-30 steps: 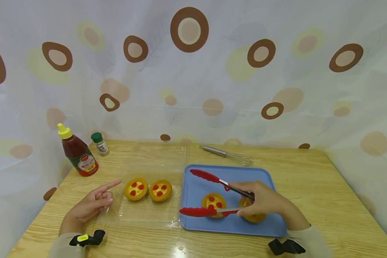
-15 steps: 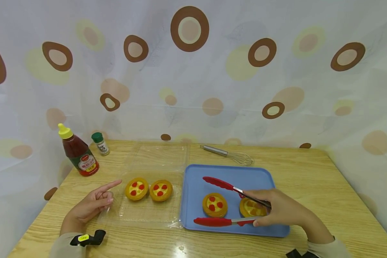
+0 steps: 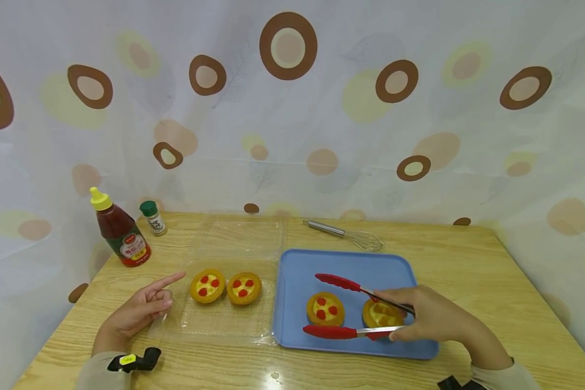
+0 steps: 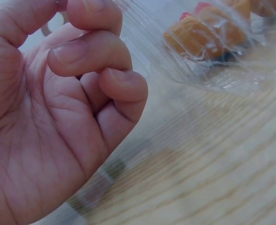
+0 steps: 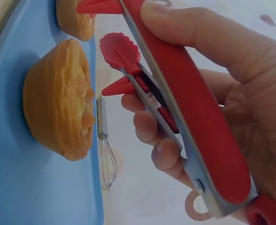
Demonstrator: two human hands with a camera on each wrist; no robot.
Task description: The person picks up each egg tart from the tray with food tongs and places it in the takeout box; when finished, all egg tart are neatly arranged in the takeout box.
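Note:
My right hand (image 3: 439,317) grips red-tipped tongs (image 3: 332,331), seen close up in the right wrist view with the thumb along a red handle (image 5: 194,108). The tongs' arms are spread above the blue tray (image 3: 341,264), around a tart with red toppings (image 3: 325,309). Another tart, with yellow topping (image 3: 381,314), lies under the tongs near my hand. My left hand (image 3: 135,313) has its index finger straight at the left edge of the clear plastic container (image 3: 224,327); its other fingers curl loosely around nothing. Two red-topped tarts (image 3: 207,286) sit inside the container.
A whisk (image 3: 343,234) lies behind the tray. At the back left stand a sauce bottle (image 3: 127,238) with a yellow cap and a small green-capped shaker (image 3: 154,219). The container's lid (image 3: 239,235) lies folded back. A patterned curtain (image 3: 292,124) encloses the wooden table.
My right hand has moved right with the tongs, so the tips no longer overhang the container's edge. The tarts stay where they were, and my left hand has kept still.

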